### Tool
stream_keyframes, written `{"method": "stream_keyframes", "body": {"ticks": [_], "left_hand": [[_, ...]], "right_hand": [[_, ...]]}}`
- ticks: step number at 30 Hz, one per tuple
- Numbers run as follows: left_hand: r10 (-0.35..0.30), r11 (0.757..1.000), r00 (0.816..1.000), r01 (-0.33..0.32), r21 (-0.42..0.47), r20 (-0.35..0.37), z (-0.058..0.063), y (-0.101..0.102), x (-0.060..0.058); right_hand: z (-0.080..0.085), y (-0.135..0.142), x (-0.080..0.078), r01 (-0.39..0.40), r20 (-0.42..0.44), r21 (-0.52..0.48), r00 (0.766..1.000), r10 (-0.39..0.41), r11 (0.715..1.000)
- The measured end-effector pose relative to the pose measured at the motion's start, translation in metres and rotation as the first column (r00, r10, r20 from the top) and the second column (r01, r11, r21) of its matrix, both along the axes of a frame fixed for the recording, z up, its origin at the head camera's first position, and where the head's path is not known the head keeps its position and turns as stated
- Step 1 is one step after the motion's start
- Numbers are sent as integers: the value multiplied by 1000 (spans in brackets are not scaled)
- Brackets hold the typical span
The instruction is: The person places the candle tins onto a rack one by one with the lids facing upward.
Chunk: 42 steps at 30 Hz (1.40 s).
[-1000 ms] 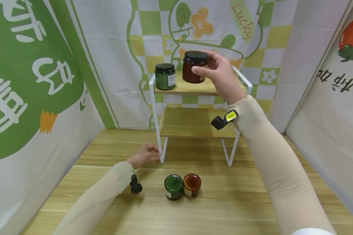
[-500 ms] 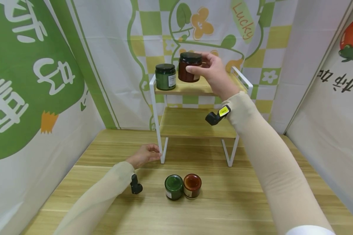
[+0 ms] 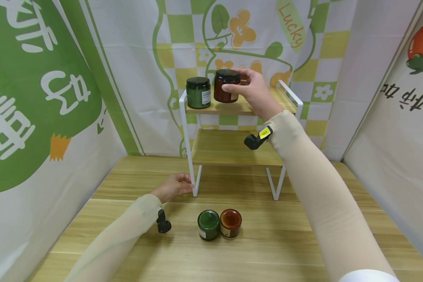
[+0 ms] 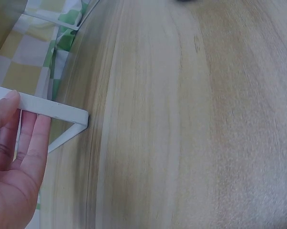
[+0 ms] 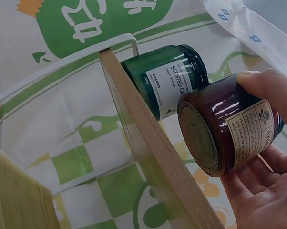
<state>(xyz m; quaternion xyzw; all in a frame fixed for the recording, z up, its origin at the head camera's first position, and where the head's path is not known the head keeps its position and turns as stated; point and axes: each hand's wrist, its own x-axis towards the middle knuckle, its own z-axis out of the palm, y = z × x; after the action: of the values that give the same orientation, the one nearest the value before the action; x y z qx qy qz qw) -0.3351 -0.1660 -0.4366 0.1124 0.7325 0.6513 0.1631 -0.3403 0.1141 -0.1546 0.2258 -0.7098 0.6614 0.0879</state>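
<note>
My right hand (image 3: 255,92) grips a dark red scented-candle jar (image 5: 224,129) with a black lid, thumb on one side and fingers on the other. The jar is held just over the top board (image 3: 264,102) of a small two-tier rack, its underside visible in the right wrist view. Close to its left, a green candle jar (image 3: 198,94) with a black lid and white label stands on that board. Down at the rack's left side, my left hand (image 3: 174,187) pinches the white metal leg (image 4: 53,109) between thumb and fingers.
On the wooden table (image 3: 268,250) in front of the rack, a green jar (image 3: 208,224) and an amber-red jar (image 3: 230,223) stand side by side. The rack's lower board (image 3: 236,147) lies beneath the top one. Printed cloth walls (image 3: 134,78) enclose the back and sides.
My right hand has carried the red jar left toward the green jar, then lowered it closer to the top board. My left hand has stayed on the rack leg.
</note>
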Motion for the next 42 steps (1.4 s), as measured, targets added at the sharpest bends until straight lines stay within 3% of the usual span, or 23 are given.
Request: {"method": "stream_keyframes", "body": {"ticks": [13,31,42], "left_hand": [[-1,1000,1000,1,8,5,-1,1,1],[6,1000,1000,-6,11,-3,0,1,0],[13,1000,1000,-13,-7,-6,0,1,0]], "right_hand": [[-4,2,-8,22,56,52,998,-25,998],[-5,-3,-7,-14,56,99,998,8,995],[-6,-6,-8,5,58,123,998,-12,992]]}}
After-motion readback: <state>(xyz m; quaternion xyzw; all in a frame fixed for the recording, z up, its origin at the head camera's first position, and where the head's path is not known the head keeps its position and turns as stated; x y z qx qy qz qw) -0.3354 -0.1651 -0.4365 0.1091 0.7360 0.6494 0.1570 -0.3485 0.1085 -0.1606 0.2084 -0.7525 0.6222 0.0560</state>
